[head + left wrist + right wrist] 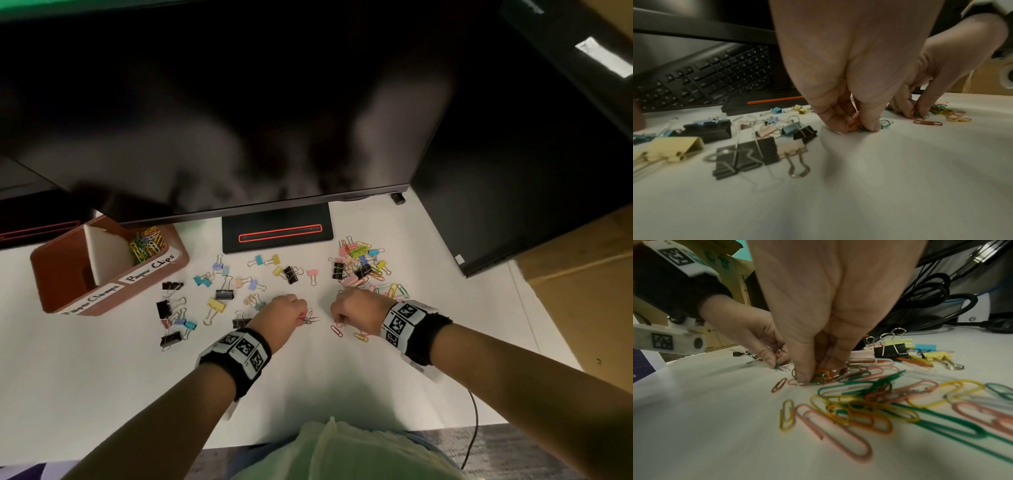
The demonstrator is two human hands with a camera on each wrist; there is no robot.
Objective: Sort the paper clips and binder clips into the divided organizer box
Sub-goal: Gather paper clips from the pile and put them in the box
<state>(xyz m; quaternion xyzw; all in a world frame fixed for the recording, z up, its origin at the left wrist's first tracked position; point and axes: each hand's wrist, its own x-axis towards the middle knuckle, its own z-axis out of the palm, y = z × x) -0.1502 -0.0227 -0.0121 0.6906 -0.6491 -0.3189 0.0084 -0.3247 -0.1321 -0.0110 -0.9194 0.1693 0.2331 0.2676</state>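
Observation:
Coloured paper clips (869, 402) and binder clips (224, 294) lie scattered over the white desk. My left hand (286, 308) pinches a small bunch of paper clips (854, 124) against the desk, near the middle. My right hand (352, 306) is just right of it and pinches another bunch of paper clips (821, 375) at the edge of the loose pile. The brown divided organizer box (68, 270) stands at the far left. Its right compartment, labelled Paper Clips, holds several clips (147, 243). The left compartment, labelled Paper Clamps, looks empty.
A large dark monitor (239, 120) overhangs the back of the desk, with its black stand base (277, 236) behind the clips. A keyboard (705, 78) shows under it in the left wrist view. Cables (941, 301) lie at the back right. A cardboard box (589, 291) sits beyond the desk's right edge.

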